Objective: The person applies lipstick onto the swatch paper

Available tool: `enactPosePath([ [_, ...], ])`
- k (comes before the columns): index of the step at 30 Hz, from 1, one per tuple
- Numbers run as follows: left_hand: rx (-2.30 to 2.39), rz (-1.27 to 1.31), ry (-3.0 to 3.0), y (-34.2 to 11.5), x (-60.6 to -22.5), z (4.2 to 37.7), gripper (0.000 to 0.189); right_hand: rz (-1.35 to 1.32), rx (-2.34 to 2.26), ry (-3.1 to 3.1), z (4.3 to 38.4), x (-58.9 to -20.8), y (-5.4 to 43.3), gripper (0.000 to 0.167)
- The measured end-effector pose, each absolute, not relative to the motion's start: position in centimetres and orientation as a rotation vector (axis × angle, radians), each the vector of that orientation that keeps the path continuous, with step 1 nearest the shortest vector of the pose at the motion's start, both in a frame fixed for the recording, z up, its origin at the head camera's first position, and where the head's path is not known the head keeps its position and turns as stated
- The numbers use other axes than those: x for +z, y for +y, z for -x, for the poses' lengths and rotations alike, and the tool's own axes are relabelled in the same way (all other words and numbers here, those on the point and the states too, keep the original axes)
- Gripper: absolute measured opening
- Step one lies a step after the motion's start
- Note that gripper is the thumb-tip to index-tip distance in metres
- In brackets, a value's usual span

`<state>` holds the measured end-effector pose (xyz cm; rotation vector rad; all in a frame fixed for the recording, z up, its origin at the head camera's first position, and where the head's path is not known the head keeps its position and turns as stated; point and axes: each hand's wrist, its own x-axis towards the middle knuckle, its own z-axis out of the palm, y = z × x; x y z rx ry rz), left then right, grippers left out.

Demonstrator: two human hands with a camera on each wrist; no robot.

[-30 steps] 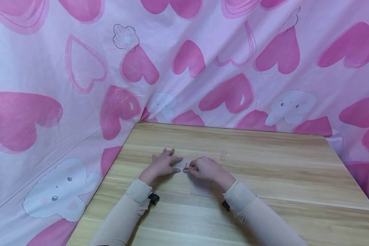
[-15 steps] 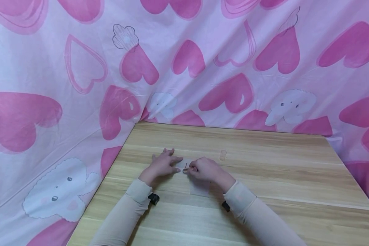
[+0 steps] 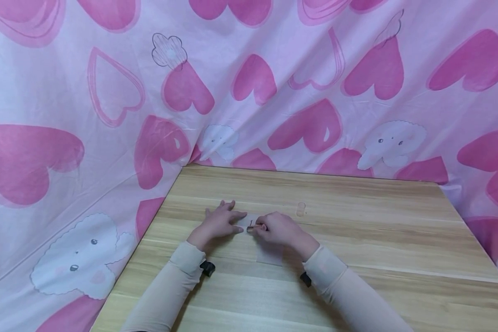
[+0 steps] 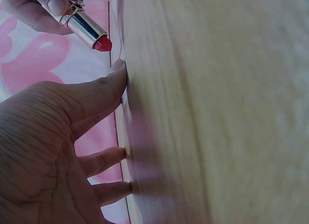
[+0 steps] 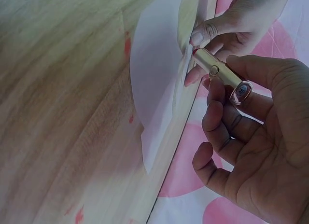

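My right hand (image 3: pixel 280 228) pinches a gold lipstick (image 4: pixel 88 30) between thumb and fingers. Its red slanted tip points down toward a white sheet of paper (image 3: pixel 269 255) and sits close to the surface. A short thin dark-red stroke (image 3: pixel 251 223) shows on the sheet just beyond the lipstick. To the left, my left hand (image 3: pixel 219 222) rests with fingers spread, its thumb and forefinger at the paper's left edge. In the right wrist view, part of the paper (image 5: pixel 155 64) curves up off the wood. The right hand covers the middle of the sheet in the head view.
A small clear cap (image 3: pixel 300 209) lies on the wooden table (image 3: pixel 377 230) beyond the right hand. Red smears (image 5: pixel 127 44) mark the tabletop in the right wrist view. Pink heart-patterned cloth (image 3: pixel 307 124) hangs behind the table and along its left side.
The right hand and lipstick shift only slightly over the paper, the lipstick's angle changing a little. The left hand and the clear cap stay in place.
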<state>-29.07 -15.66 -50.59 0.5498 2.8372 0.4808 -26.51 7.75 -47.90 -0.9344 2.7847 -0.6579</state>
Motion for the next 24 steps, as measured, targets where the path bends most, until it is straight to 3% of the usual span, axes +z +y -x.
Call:
enactPosePath([
  [24, 0.516, -0.547, 2.816, -15.6, -50.3, 28.9, 0.053, 0.818, -0.749, 2.874, 26.1, -47.1, 10.9, 0.017],
])
